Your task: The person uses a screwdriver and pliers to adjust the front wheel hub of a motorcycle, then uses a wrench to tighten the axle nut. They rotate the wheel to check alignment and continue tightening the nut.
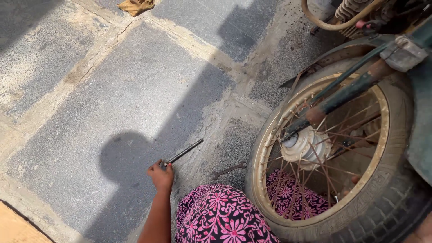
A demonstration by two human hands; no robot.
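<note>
My left hand [161, 175] reaches down to the stone pavement and closes its fingers on the near end of a long dark metal rod [183, 153] that lies on the ground. A rusty open-ended wrench [229, 169] lies on the pavement to the right of the rod, close to the tyre. A motorcycle wheel [396, 130] with a worn tyre, rusty spokes and a pale metal hub [306, 146] stands at the right. My knee in pink flowered cloth [220, 216] is at the bottom. My right hand is not visible.
Grey stone slabs with sandy joints [135, 85] cover the ground. A crumpled yellow-brown rag [136, 5] lies at the top edge. Engine fins and a tan hose [342, 18] show at the top right, and a dark fork leg [346, 94] crosses the wheel.
</note>
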